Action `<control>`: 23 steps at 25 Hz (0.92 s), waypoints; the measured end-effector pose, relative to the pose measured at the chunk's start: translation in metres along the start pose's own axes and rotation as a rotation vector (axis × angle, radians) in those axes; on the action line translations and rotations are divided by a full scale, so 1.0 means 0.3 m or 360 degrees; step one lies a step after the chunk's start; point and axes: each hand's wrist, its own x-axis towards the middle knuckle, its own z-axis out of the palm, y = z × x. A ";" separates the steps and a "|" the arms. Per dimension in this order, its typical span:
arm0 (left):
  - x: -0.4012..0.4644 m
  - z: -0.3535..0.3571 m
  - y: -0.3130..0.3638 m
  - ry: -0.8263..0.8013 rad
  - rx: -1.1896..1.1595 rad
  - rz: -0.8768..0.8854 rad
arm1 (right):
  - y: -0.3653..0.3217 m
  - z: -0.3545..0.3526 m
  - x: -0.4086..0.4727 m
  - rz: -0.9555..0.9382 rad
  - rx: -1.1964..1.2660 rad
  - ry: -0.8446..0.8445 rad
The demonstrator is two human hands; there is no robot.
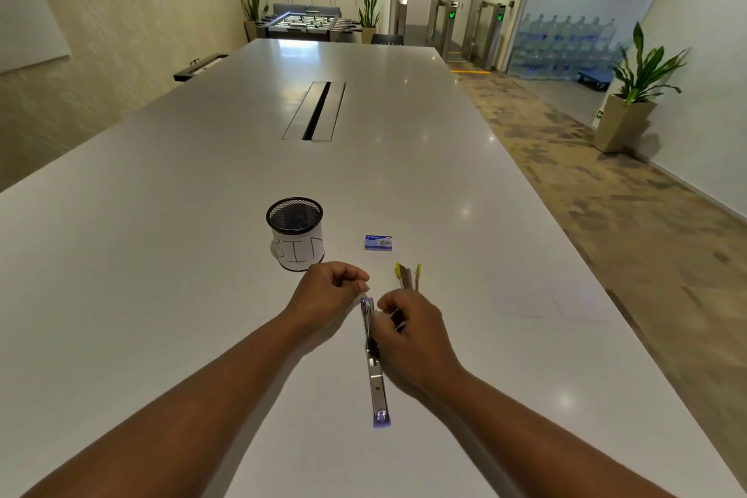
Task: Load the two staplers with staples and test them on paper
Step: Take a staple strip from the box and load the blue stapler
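Observation:
A purple stapler (375,368) lies swung open flat on the white table (161,255), its metal channel facing up. My right hand (408,336) grips its right side near the far end. My left hand (329,289) hovers just left of the stapler's far tip, fingers curled, thumb and forefinger pinching something small that I cannot make out. A yellow stapler (408,277), also open, lies just beyond my right hand. A small blue staple box (378,243) sits further back. A white sheet of paper (525,293) lies to the right.
A black mesh cup (295,232) with a paper label stands behind my left hand. A cable slot (315,111) runs down the table's middle. The table's right edge drops to a carpeted floor with a potted plant (634,93).

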 end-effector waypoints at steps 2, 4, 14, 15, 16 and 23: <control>-0.015 -0.005 0.005 -0.0016 0.0127 -0.0033 | 0.025 0.016 -0.029 -0.0046 -0.0144 -0.0048; -0.034 -0.008 0.019 -0.0071 0.0168 -0.0072 | 0.040 0.038 -0.046 -0.0067 -0.0254 -0.0066; -0.065 -0.013 0.052 -0.0302 0.1024 0.0256 | 0.044 0.067 -0.075 -0.0144 -0.0437 0.0011; -0.062 -0.014 0.054 -0.0318 0.1043 0.0257 | 0.045 0.068 -0.075 -0.0149 -0.0435 0.0010; -0.059 -0.016 0.056 -0.0336 0.1070 0.0254 | 0.044 0.068 -0.075 -0.0151 -0.0431 0.0010; -0.042 -0.018 0.075 -0.0277 0.1088 0.0239 | 0.047 0.064 -0.074 -0.0119 -0.0372 0.0036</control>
